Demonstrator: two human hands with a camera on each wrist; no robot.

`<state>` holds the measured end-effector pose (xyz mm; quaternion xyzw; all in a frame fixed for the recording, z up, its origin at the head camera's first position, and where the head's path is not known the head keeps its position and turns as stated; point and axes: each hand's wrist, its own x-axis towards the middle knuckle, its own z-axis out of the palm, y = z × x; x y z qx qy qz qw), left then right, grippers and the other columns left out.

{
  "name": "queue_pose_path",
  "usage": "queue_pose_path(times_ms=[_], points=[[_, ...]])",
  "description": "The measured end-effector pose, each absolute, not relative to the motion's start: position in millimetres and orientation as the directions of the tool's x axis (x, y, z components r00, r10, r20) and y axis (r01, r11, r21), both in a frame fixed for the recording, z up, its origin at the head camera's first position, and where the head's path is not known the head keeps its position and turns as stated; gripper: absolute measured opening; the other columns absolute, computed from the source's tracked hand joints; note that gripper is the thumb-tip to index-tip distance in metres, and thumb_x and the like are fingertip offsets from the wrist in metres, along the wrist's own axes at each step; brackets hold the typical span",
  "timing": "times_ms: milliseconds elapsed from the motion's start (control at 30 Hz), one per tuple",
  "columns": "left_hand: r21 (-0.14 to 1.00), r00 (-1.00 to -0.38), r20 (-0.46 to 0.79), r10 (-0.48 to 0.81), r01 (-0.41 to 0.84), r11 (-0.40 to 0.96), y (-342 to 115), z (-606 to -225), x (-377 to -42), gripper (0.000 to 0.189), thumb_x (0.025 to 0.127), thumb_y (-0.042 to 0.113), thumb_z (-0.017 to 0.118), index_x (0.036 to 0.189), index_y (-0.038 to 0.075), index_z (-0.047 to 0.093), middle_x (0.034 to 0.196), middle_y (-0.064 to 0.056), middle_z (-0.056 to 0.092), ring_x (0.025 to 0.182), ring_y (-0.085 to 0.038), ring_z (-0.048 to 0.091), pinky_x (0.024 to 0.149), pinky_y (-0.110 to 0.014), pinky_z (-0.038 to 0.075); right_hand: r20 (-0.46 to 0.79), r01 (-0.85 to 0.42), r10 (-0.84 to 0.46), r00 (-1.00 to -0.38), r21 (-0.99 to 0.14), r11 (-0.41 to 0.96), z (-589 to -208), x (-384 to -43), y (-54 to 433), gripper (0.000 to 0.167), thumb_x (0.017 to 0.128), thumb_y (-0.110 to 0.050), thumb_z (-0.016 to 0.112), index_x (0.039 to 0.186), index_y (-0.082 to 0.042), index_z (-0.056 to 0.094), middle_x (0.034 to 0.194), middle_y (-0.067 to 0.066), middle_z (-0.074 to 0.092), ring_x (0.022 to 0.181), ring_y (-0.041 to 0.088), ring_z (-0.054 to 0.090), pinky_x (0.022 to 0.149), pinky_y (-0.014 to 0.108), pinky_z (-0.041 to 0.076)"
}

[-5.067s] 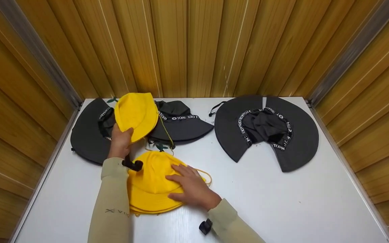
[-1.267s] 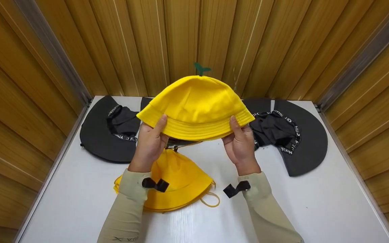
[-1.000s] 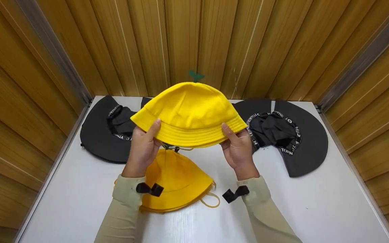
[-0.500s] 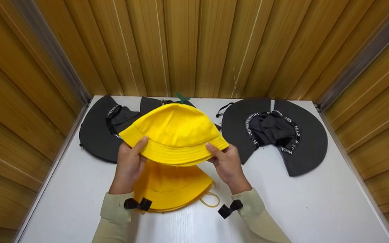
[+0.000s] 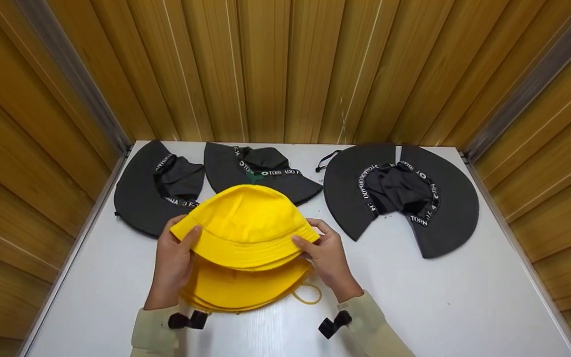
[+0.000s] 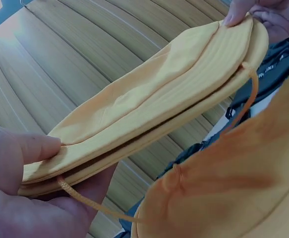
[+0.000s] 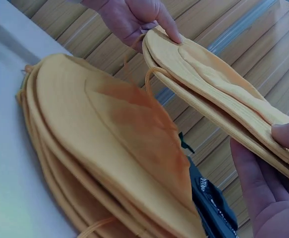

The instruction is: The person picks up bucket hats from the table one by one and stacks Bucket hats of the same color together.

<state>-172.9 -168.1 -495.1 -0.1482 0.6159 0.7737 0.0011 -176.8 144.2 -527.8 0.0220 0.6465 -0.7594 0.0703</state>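
A yellow bucket hat [image 5: 248, 218], folded flat with its crown up, is held between both hands. My left hand [image 5: 172, 260] pinches the left end of its brim, thumb on top and fingers beneath. At the right end of the brim, my right hand [image 5: 329, 255] grips it the same way. A green sprout on the crown shows against the dark hat behind. Both wrist views show the two brim layers of the held hat [image 6: 149, 104] and its thin cord. Close below lies a stack of yellow hats [image 5: 246, 287], partly covered by the held one.
Along the back of the white table [image 5: 439, 307] lie three dark wide-brimmed hats: one at left [image 5: 137, 208], one in the middle [image 5: 223, 168] and one at right [image 5: 451, 198]. A yellow cord loop [image 5: 308, 300] sticks out from the stack. Wood-patterned panels [image 5: 265, 69] enclose the table.
Earlier the left hand lifted a yellow hat while the right touched the stack. Both hands then held a hat up high; it has since come down and slightly left, over the stack.
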Motion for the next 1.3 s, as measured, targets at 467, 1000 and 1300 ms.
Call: queue_pose_path(times_ms=[467,1000,1300], points=[[0.935,-0.911,-0.283,-0.301,-0.332,0.124,-194,-513,-156,0.052,0.101,0.041,0.063,0.141,0.012,0.05,0.143,-0.011,0.051,0.121,-0.024,0.056,0.091,-0.015,0.056,-0.066,0.059,-0.078,-0.995,-0.994,0.091,-547,-168,143,0.037,0.089,-0.024,0.082,0.119,-0.006,0.073,0.105,0.013,0.074,0.088,0.017,0.073,0.079,0.023,0.061],[0.857,-0.921,-0.271,-0.279,-0.363,0.366,-205,-512,-147,0.04,0.098,0.035,0.07,0.129,0.011,0.061,0.134,-0.015,0.06,0.113,-0.027,0.056,0.083,-0.019,0.054,0.026,-0.032,-0.024,-0.999,-0.953,0.301,-551,-163,143,0.024,0.086,-0.024,0.085,0.105,-0.013,0.077,0.088,0.006,0.072,0.075,0.013,0.056,0.067,0.017,0.046],[0.796,-0.927,-0.265,-0.264,-0.365,0.483,-207,-520,-148,0.035,0.099,0.024,0.069,0.129,0.009,0.059,0.13,-0.018,0.059,0.106,-0.029,0.054,0.079,-0.022,0.052,0.01,-0.025,-0.045,-0.999,-0.934,0.356,-558,-165,144,0.02,0.085,-0.026,0.085,0.101,-0.019,0.075,0.086,0.0,0.066,0.074,0.014,0.053,0.065,0.018,0.045]])
